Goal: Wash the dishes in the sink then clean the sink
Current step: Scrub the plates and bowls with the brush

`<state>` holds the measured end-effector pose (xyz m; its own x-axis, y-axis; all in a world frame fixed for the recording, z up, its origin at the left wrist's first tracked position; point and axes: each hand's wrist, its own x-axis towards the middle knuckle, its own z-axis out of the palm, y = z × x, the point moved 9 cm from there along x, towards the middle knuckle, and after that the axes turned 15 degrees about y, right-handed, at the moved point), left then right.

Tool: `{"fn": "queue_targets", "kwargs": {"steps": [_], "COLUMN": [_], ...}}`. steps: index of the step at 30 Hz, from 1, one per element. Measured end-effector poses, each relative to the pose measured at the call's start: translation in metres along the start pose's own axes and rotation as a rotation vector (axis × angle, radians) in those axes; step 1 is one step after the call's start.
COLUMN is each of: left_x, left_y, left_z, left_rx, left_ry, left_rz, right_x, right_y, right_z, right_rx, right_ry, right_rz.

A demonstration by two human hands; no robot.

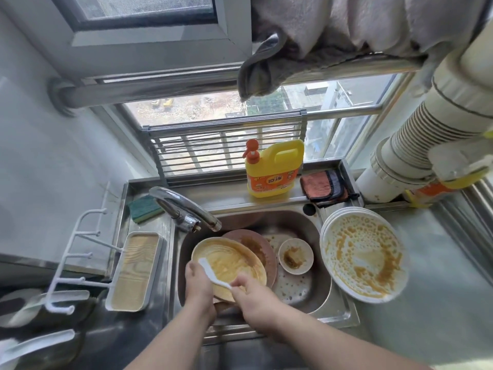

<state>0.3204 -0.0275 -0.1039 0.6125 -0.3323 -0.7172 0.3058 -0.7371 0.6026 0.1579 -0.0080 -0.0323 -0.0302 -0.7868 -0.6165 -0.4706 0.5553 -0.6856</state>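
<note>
In the steel sink point(318, 265) a cream plate point(232, 263) smeared with yellow sauce leans on a brown plate point(256, 245). My left hand point(198, 284) grips the cream plate's near left rim. My right hand point(249, 292) pinches the handle of a white spoon point(210, 272), whose bowl end lies over the plate near my left hand. A small white bowl point(295, 256) with brown residue sits in the sink to the right. A stack of dirty white plates point(362, 255) rests on the sink's right edge.
The faucet point(186, 209) arches over the sink's back left. A green sponge point(144, 208), a yellow detergent bottle point(272, 169) and an orange cloth point(324, 186) sit on the back ledge. A beige tray point(136, 271) and a white rack point(80, 263) stand at the left.
</note>
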Motion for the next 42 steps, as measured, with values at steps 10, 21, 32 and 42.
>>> {"fn": "queue_targets", "kwargs": {"steps": [10, 21, 32, 42], "left_x": [0.014, 0.014, -0.001, -0.021], "left_y": [0.027, 0.004, -0.005, -0.016], "left_z": [-0.004, -0.005, -0.002, 0.001], "left_rx": [0.036, 0.031, -0.104, 0.038], "left_ry": [0.005, 0.045, 0.044, -0.122], "left_rz": [0.202, 0.113, -0.094, -0.101], "right_x": [0.018, -0.018, -0.003, 0.050], "right_y": [0.063, 0.048, 0.055, 0.044], "right_z": [-0.111, -0.018, -0.026, -0.081], "right_rx": [-0.653, -0.338, -0.316, -0.456], "right_ry": [0.141, 0.043, 0.129, 0.223], "right_rz": [-0.118, -0.195, -0.210, -0.113]}}
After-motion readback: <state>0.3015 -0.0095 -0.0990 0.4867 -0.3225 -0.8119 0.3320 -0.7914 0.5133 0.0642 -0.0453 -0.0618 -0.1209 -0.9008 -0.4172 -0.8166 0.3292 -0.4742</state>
